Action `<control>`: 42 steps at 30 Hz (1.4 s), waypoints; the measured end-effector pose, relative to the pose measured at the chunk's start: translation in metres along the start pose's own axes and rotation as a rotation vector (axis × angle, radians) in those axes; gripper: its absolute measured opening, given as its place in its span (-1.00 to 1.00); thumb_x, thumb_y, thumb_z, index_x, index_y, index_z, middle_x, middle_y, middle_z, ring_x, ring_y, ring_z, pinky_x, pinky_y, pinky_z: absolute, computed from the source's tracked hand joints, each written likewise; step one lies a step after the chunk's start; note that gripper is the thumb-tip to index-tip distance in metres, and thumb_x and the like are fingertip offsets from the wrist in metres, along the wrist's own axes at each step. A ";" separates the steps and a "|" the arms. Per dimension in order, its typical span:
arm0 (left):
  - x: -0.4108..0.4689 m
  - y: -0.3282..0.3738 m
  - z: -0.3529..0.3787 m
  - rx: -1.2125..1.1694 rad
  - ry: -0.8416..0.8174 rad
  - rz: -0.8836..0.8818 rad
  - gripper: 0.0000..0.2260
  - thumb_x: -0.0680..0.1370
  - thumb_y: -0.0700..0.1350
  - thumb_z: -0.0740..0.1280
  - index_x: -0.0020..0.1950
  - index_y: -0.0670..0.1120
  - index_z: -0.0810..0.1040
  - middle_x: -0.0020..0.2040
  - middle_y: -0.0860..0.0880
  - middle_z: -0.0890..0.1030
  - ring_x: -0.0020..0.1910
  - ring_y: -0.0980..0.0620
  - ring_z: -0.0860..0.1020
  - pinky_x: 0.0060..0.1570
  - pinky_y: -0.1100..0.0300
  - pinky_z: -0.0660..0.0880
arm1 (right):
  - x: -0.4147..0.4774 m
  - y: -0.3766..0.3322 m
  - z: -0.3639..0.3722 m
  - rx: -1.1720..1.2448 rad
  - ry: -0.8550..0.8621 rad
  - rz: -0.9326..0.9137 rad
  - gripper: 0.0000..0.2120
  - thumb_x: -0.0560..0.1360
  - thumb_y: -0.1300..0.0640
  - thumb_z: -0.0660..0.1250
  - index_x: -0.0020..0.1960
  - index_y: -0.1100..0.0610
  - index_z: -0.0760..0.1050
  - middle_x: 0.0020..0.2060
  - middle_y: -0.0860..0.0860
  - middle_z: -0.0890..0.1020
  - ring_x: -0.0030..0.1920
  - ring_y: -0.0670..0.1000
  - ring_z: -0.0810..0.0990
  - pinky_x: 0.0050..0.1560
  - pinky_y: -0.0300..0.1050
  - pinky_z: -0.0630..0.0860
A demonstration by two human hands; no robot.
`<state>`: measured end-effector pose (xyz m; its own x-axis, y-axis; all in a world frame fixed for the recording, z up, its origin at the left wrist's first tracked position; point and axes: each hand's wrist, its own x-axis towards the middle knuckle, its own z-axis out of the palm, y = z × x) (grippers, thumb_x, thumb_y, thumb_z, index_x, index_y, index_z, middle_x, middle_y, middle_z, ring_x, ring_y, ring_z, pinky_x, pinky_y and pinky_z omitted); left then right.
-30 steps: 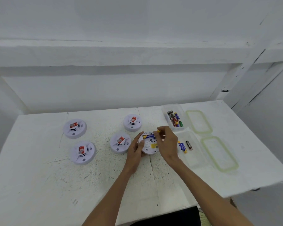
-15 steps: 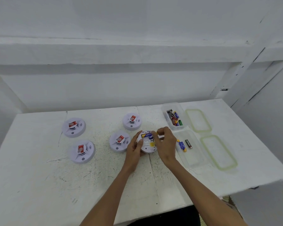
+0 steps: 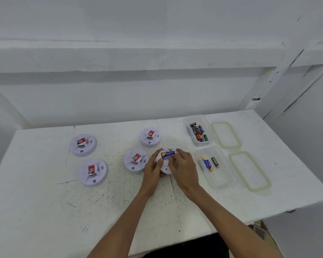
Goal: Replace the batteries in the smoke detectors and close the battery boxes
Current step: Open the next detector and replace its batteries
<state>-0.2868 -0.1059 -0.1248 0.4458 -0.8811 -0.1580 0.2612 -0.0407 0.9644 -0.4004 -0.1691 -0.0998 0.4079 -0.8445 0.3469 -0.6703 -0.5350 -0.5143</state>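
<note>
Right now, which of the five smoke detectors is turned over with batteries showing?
The smoke detector between the left hand and right hand; blue batteries show. The other four sit face up with red labels.

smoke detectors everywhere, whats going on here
A person is fitting a battery into an upturned smoke detector on the white table. The left hand grips its rim; the right hand has curled fingers on the battery. Four more detectors lie to the left, and two open boxes of batteries sit to the right.
</note>
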 end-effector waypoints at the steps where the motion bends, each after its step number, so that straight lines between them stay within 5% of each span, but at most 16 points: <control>1: 0.000 0.000 0.000 0.002 -0.004 0.004 -0.66 0.74 -0.15 0.18 0.52 0.01 0.44 0.38 -0.02 0.61 0.30 -0.02 0.63 0.15 0.01 0.65 | -0.001 0.002 0.000 -0.003 -0.014 -0.011 -0.79 0.59 0.12 0.32 0.10 0.23 0.61 0.23 0.13 0.61 0.20 0.10 0.52 0.11 -0.10 0.54; 8: -0.001 0.001 0.005 -0.038 0.081 -0.001 -0.65 0.73 -0.09 0.21 0.53 0.03 0.43 0.38 0.02 0.60 0.27 0.06 0.64 0.10 0.05 0.67 | 0.007 0.016 -0.020 0.360 0.076 0.207 -0.77 0.62 0.16 0.29 0.25 0.09 0.58 0.12 -0.03 0.67 0.07 -0.14 0.62 0.05 -0.25 0.61; 13: 0.001 -0.001 0.005 -0.045 0.107 0.001 -0.68 0.73 -0.09 0.22 0.48 0.12 0.45 0.37 0.05 0.59 0.32 0.02 0.60 0.15 -0.01 0.66 | 0.002 0.022 -0.012 0.171 -0.056 0.350 -0.64 0.62 0.24 0.23 0.41 0.17 0.42 0.28 0.06 0.57 0.28 0.02 0.51 0.28 -0.18 0.41; 16: -0.001 -0.001 0.008 -0.005 0.111 0.041 -0.67 0.73 -0.14 0.21 0.42 0.22 0.44 0.36 0.12 0.57 0.35 0.05 0.56 0.16 0.06 0.65 | -0.002 0.023 -0.008 0.067 -0.143 0.278 -0.60 0.59 0.12 0.31 0.41 0.15 0.42 0.32 0.07 0.53 0.32 0.08 0.44 0.23 -0.19 0.35; 23: 0.000 -0.007 0.008 0.039 0.149 0.091 -0.62 0.74 -0.17 0.19 0.40 0.30 0.41 0.40 0.15 0.52 0.41 0.05 0.50 0.35 -0.18 0.54 | -0.002 0.026 -0.007 -0.265 -0.217 0.186 -0.58 0.47 -0.13 0.41 0.23 0.07 0.56 0.14 0.09 0.59 0.15 0.12 0.45 -0.03 -0.06 0.46; 32: 0.003 -0.014 0.008 0.014 0.181 0.082 -0.64 0.75 -0.14 0.18 0.51 0.18 0.33 0.48 -0.02 0.46 0.45 -0.02 0.47 0.37 -0.21 0.52 | -0.010 0.020 -0.009 -0.076 -0.168 0.341 -0.43 0.39 -0.08 0.40 0.29 0.17 0.37 0.02 0.09 0.58 0.03 0.11 0.50 0.02 -0.15 0.30; 37: 0.003 -0.012 0.008 0.022 0.193 0.085 -0.64 0.75 -0.14 0.16 0.49 0.21 0.33 0.48 -0.02 0.45 0.46 -0.02 0.47 0.38 -0.19 0.51 | -0.021 0.009 -0.021 0.169 -0.057 0.529 -0.36 0.38 -0.08 0.44 0.36 0.06 0.29 0.13 0.02 0.53 0.14 0.07 0.47 0.01 -0.08 0.47; 42: 0.001 -0.006 0.011 0.016 0.204 0.056 -0.65 0.75 -0.13 0.16 0.48 0.20 0.32 0.49 -0.07 0.44 0.45 -0.07 0.47 0.37 -0.19 0.52 | -0.011 0.002 -0.021 0.266 -0.028 0.486 -0.33 0.36 -0.14 0.46 0.36 -0.06 0.25 0.16 -0.05 0.55 0.14 0.03 0.52 0.09 0.02 0.57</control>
<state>-0.2972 -0.1113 -0.1286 0.6235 -0.7688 -0.1418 0.2177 -0.0034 0.9760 -0.4196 -0.1606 -0.0882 0.1094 -0.9940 0.0008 -0.6074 -0.0675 -0.7915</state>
